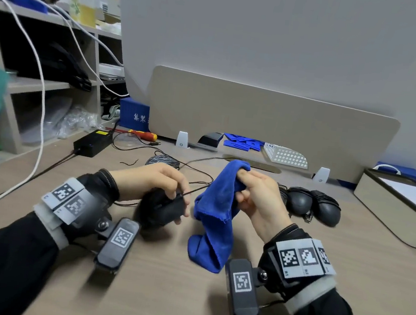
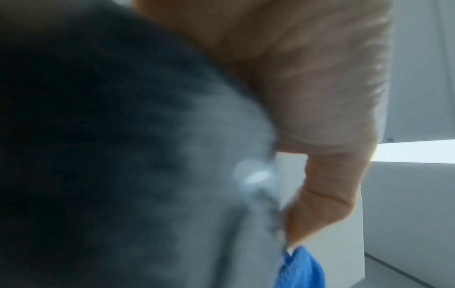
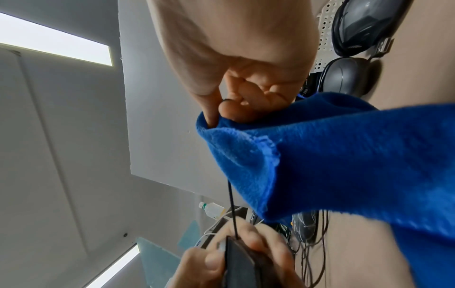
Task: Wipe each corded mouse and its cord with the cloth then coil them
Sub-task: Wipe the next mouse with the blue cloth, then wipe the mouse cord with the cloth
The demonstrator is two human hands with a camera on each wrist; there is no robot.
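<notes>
Desk (image 1: 184,298) is our landmark, a broad wood-grain top that carries everything, and above its near middle we hold the work in both hands. Next in size is the blue cloth (image 1: 217,211), which hangs from our right hand (image 1: 256,200) down toward the desk, its lower end at or just above the top; the fingers of that hand are curled and clamped on the cloth's upper fold, and the right wrist view shows the thin black cord (image 3: 231,204) running up into that same pinch, so we judge the cloth is wrapped round the cord there. To the left of the cloth, just above the desk, our left hand (image 1: 154,182) is closed round the black mouse (image 1: 166,210), fingers over its front end where the cord leaves it; the left wrist view is too blurred to add more than dark casing and a finger. The relation that matters is this: the cord's taut stretch runs from the mouse rightward and slightly up to the cloth, so the wiping stroke should travel along that line, away from the mouse, with the right hand already on it. Farther back on the desk, right of the cloth, two coiled mice (image 1: 311,202) sit side by side, while one mouse (image 1: 163,162) lies behind the left hand with loose cord trailing over the desk.
</notes>
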